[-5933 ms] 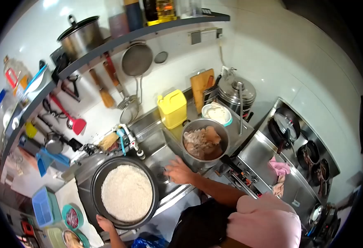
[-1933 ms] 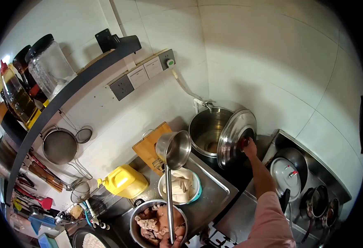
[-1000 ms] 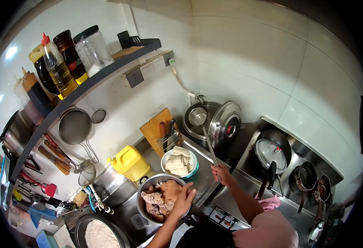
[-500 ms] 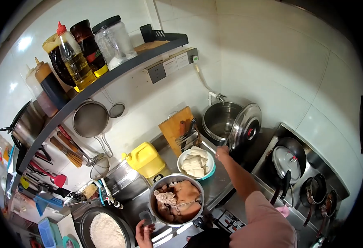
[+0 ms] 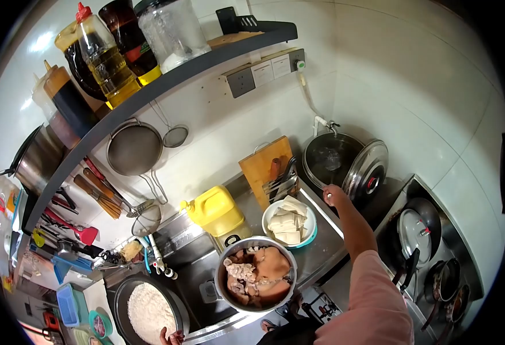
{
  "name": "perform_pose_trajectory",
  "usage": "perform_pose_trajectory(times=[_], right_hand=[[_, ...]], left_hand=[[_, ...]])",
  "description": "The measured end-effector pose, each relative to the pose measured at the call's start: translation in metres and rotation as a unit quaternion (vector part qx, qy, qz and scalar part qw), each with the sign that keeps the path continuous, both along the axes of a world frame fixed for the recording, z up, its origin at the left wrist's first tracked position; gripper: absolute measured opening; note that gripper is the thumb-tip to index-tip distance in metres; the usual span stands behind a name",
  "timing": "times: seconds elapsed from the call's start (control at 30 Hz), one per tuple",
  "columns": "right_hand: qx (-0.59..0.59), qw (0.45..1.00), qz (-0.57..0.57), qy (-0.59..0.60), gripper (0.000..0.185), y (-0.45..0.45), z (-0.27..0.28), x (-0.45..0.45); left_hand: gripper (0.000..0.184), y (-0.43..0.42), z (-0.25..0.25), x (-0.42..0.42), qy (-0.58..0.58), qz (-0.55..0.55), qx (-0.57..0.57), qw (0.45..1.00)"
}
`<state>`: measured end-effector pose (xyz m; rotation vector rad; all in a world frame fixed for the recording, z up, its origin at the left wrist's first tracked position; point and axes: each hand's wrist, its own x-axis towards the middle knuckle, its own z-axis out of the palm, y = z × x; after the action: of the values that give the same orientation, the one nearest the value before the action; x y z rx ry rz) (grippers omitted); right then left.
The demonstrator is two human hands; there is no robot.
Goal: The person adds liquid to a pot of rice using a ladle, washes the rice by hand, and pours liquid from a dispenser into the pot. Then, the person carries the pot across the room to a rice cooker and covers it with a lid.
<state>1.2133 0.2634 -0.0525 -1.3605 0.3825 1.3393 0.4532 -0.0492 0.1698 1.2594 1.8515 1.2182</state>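
My right hand point(image 5: 334, 196) is at the near rim of a deep metal pot point(image 5: 313, 178) in the corner, its fingers closed; what they grip is hidden. Water lies broken and bubbling in that pot beneath a wall tap point(image 5: 333, 125). Against its right side leans a shiny lid point(image 5: 363, 164) with a black and red knob. My left hand point(image 5: 172, 338) shows only partly at the bottom edge, fingers apart and holding nothing visible, by a dark pot point(image 5: 181, 313) of white grainy food. Between my hands stands a pot point(image 5: 292, 290) of large meat pieces.
White slabs fill a bowl point(image 5: 311, 231) beside a yellow jug point(image 5: 215, 210). A cutting board point(image 5: 253, 172) and knife holder stand behind. Bottles line a dark shelf point(image 5: 206, 61), with strainers point(image 5: 135, 149) hanging below. Pans and a small lid point(image 5: 414, 230) occupy the stove at right.
The view has shifted, so the counter items appear farther right. My left hand has moved left to the dark pot. The water in the deep pot looks more disturbed. My right hand stays at its rim.
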Motion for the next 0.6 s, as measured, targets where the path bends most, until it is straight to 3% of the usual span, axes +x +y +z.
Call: perform_pose_trajectory(times=[0.03, 0.17, 0.3, 0.4, 0.6], right_hand=[[0.040, 0.996, -0.022, 0.071, 0.033, -0.013, 0.029, -0.008], [0.120, 0.980, 0.013, 0.159, 0.034, -0.066, 0.069, -0.032], [0.175, 0.979, 0.042, 0.092, 0.035, -0.124, 0.100, -0.067], [0.196, 0.977, 0.085, 0.013, 0.031, -0.164, 0.132, -0.093], [0.179, 0.973, 0.124, -0.071, 0.030, -0.236, 0.215, -0.133]], left_hand=[[0.041, 0.001, 0.005, 0.000, 0.006, -0.003, 0.015, 1.000], [0.043, 0.001, 0.006, -0.015, 0.031, 0.018, -0.009, 0.999], [0.043, 0.004, -0.002, -0.039, 0.077, 0.015, -0.032, 0.996], [0.043, 0.007, -0.008, -0.059, 0.050, 0.004, 0.015, 0.999], [0.042, 0.002, -0.022, -0.119, 0.099, 0.023, 0.047, 0.994]])
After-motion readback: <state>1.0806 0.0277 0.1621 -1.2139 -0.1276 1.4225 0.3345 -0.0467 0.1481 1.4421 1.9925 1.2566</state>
